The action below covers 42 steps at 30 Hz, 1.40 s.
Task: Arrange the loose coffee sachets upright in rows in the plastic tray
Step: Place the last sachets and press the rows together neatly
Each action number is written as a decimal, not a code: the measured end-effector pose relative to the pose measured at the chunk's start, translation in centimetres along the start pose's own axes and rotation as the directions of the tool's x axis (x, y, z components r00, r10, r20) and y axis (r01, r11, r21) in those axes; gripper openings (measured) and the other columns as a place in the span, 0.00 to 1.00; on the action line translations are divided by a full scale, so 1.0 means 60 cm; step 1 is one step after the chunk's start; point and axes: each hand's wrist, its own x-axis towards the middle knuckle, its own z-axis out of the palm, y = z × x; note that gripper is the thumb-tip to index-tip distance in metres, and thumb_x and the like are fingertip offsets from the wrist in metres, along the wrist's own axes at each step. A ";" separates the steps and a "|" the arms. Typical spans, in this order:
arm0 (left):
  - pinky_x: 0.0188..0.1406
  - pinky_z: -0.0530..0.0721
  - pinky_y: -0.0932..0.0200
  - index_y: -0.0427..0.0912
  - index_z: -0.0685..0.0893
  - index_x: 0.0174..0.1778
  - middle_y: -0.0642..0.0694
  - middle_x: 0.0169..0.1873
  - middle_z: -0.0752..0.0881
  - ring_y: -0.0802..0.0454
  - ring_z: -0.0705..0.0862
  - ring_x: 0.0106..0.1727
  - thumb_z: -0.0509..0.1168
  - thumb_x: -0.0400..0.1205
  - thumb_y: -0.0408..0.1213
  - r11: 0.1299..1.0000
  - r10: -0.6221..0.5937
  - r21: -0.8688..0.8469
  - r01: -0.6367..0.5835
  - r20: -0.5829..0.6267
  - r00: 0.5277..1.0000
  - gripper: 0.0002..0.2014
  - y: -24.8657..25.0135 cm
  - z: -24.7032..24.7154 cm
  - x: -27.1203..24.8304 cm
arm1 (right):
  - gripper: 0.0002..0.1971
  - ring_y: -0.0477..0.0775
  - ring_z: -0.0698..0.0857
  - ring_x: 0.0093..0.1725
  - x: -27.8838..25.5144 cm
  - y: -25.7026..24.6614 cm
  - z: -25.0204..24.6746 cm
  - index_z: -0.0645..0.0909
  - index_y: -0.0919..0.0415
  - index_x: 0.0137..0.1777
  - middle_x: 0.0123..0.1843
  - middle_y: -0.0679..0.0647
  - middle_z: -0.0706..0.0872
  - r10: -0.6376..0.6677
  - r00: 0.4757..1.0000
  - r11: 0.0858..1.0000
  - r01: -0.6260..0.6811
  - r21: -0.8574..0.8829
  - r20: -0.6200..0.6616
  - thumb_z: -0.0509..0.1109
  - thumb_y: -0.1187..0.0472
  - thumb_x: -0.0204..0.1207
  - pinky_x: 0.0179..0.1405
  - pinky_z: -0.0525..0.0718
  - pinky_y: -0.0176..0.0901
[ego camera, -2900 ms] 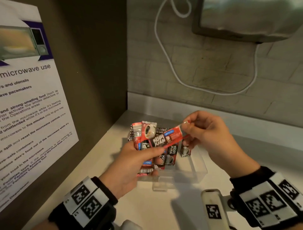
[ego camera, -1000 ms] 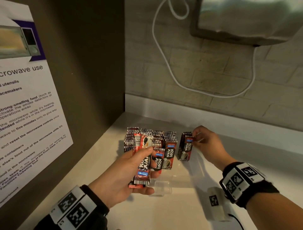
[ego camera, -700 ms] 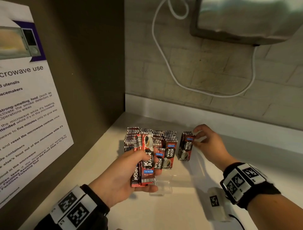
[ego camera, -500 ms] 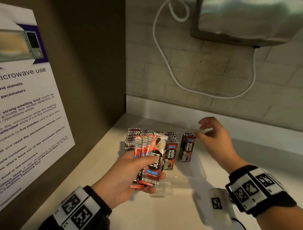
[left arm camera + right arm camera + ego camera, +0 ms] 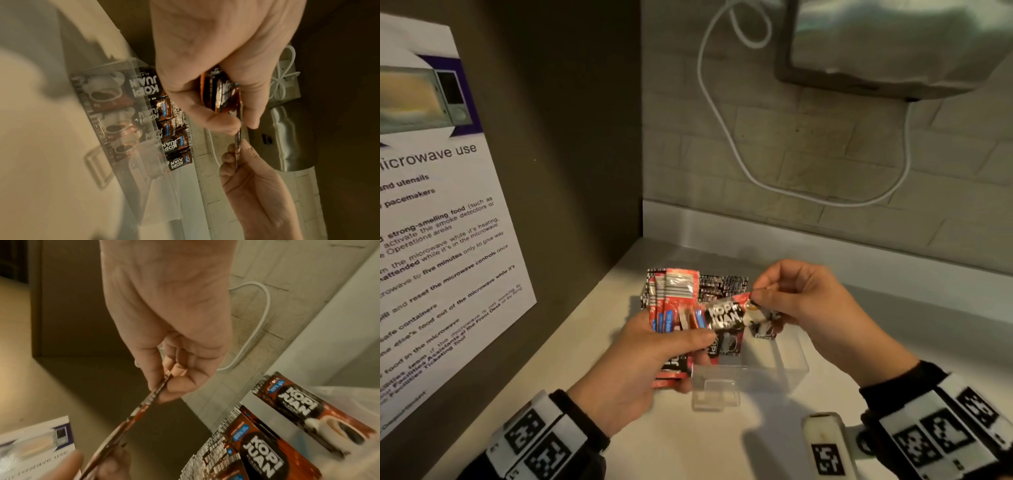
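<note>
My left hand grips a fanned bunch of red and black coffee sachets just left of the clear plastic tray. My right hand pinches the end of one sachet between thumb and forefinger, its other end still under my left thumb. The left wrist view shows this sachet edge-on between both hands; in the right wrist view the same sachet also runs edge-on. Rows of upright sachets fill the tray's far left part; the right wrist view shows upright sachets close up.
A brown side wall with a microwave notice stands to the left. A white cable loops on the tiled back wall under a steel appliance. A small white device lies on the counter near my right wrist.
My right hand let go of the sachets standing in the tray, came back toward the left, and took hold of one sachet from the bunch in my left hand.
</note>
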 end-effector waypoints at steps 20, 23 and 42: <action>0.17 0.80 0.59 0.38 0.85 0.50 0.43 0.32 0.88 0.51 0.86 0.27 0.64 0.83 0.45 0.997 -0.039 -0.075 0.025 -0.193 0.980 0.13 0.003 0.023 0.017 | 0.09 0.46 0.79 0.20 0.016 -0.009 -0.020 0.79 0.62 0.38 0.27 0.52 0.85 -0.044 0.995 0.993 0.034 -0.111 -0.089 0.69 0.76 0.75 0.18 0.74 0.34; 0.17 0.82 0.58 0.39 0.85 0.54 0.36 0.36 0.89 0.49 0.87 0.28 0.62 0.85 0.45 0.993 -0.072 -0.105 0.050 -0.223 0.972 0.14 0.005 0.016 0.020 | 0.09 0.41 0.81 0.20 0.042 0.001 -0.057 0.80 0.62 0.39 0.26 0.51 0.85 -0.048 0.975 0.977 0.001 -0.215 -0.215 0.68 0.75 0.77 0.19 0.77 0.30; 0.18 0.82 0.59 0.42 0.85 0.57 0.36 0.42 0.91 0.43 0.89 0.38 0.63 0.84 0.46 0.997 -0.013 -0.075 -0.002 -0.198 0.980 0.13 0.002 0.017 0.031 | 0.13 0.54 0.84 0.30 0.077 0.101 -0.074 0.77 0.58 0.35 0.32 0.52 0.83 0.010 0.972 0.834 -0.138 -0.534 -0.235 0.74 0.74 0.72 0.32 0.83 0.47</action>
